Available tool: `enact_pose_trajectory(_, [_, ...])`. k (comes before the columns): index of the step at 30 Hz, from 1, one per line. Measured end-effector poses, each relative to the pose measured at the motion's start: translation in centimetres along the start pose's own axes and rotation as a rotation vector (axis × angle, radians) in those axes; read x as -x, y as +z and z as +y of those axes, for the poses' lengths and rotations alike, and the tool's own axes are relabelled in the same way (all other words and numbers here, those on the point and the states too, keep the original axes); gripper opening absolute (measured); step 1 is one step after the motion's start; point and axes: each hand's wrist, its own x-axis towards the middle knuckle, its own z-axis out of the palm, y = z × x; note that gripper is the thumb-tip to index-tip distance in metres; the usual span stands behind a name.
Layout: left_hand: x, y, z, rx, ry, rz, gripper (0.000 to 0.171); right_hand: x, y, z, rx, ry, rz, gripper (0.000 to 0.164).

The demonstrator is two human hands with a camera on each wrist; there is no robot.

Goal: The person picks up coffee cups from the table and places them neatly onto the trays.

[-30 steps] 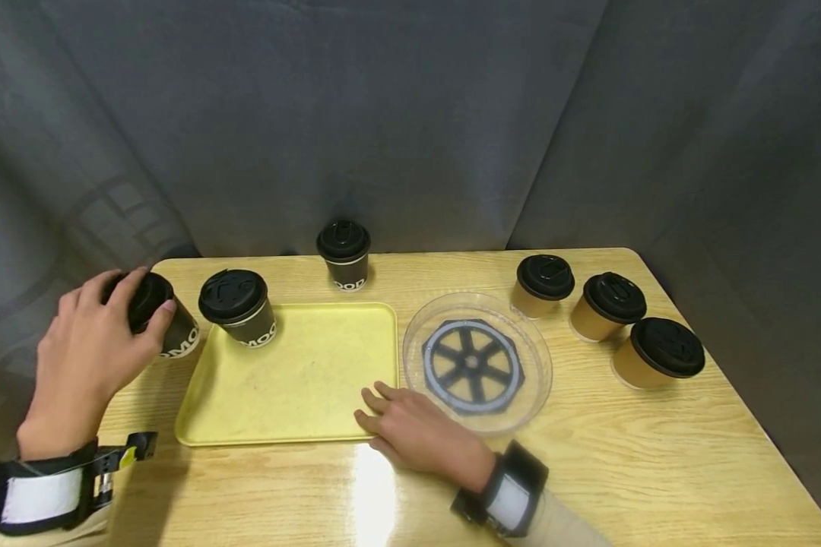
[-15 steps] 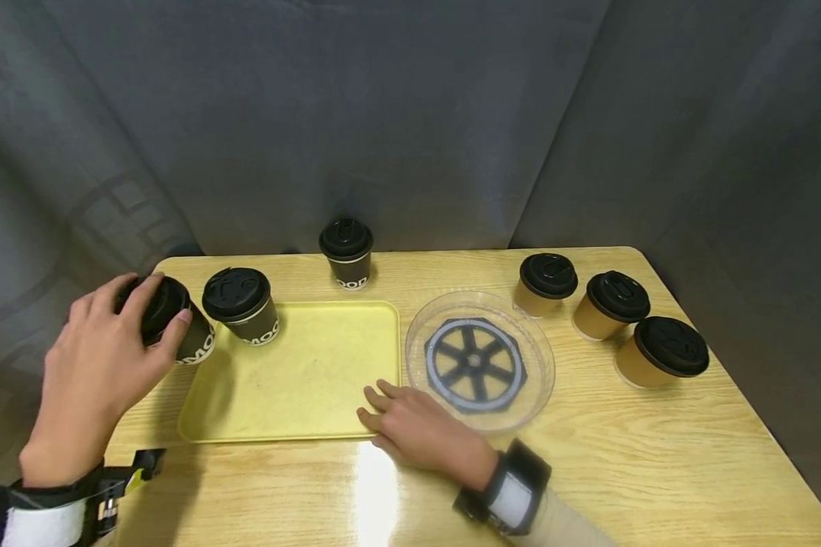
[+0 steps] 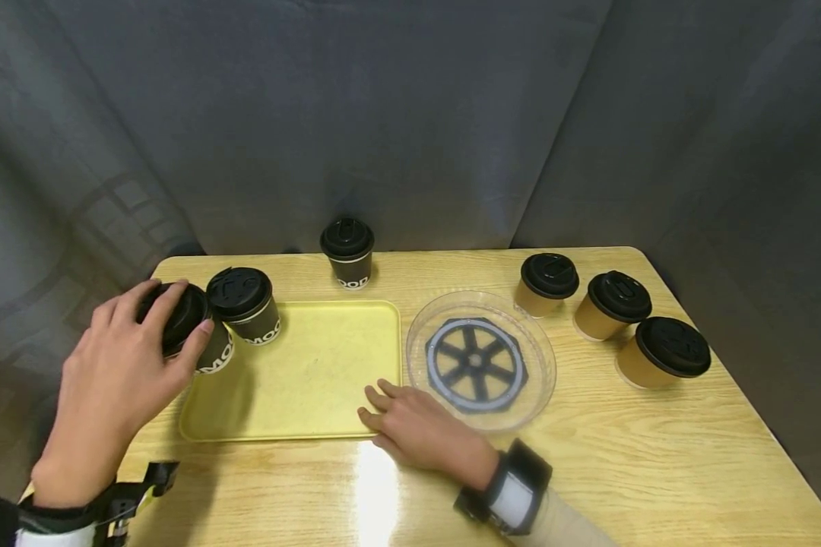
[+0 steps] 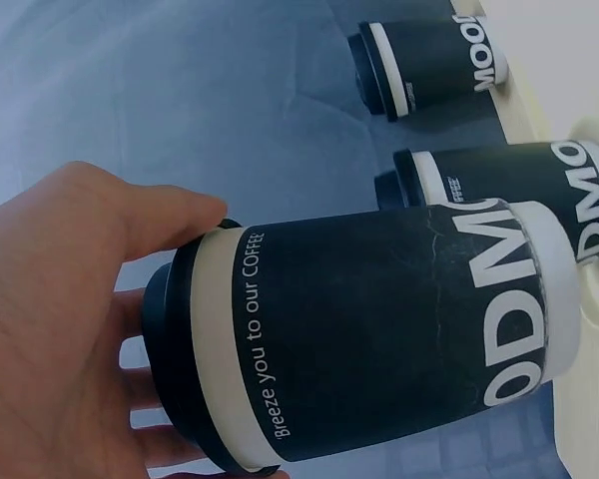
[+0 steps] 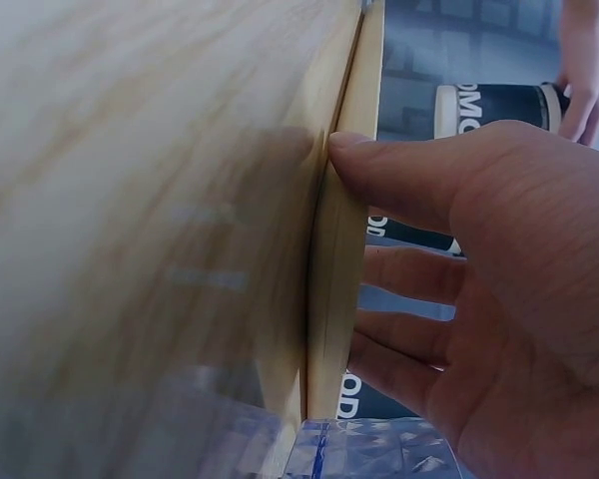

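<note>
My left hand [image 3: 126, 349] grips a black paper coffee cup [image 4: 379, 329] by its black lid, fingers and thumb around the lid's rim. In the head view this cup hangs over the left part of the yellow tray [image 3: 315, 372]. A second black coffee cup [image 3: 256, 323] stands upright at the tray's back left corner, just beyond the held one. At the tray's near right corner, my right hand [image 3: 424, 429] holds the rim, the thumb [image 5: 379, 165] against the outer wall and the fingers over the edge.
Behind the tray stands a smaller black cup [image 3: 351, 270]. A clear round dish [image 3: 543, 380] lies right of the tray, close to my right hand. Three tan lidded cups stand at the right, the nearest tan cup [image 3: 639, 368] by the table's edge. A dark curtain [image 3: 410, 129] hangs behind.
My left hand has carried the black coffee cup right and slightly nearer, from beside the tray to over its left part. My right hand has kept its place on the tray.
</note>
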Motion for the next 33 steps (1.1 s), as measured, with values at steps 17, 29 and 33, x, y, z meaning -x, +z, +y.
enact_pose_trajectory(17, [1.6, 1.0, 2.6, 0.017, 0.157, 0.087, 0.058, 0.1, -0.1, 0.0, 0.016, -0.008, 0.016, 0.040])
enact_pose_trajectory(29, [2.0, 2.5, 4.9, 0.034, 0.222, 0.025, 0.060, 0.1, -0.1, 0.0, 0.008, 0.000, 0.008, 0.040])
enact_pose_trajectory(33, [2.1, 3.1, 5.5, 0.050, 0.243, 0.011, 0.061, 0.1, -0.1, -0.1, 0.002, 0.001, 0.005, 0.040])
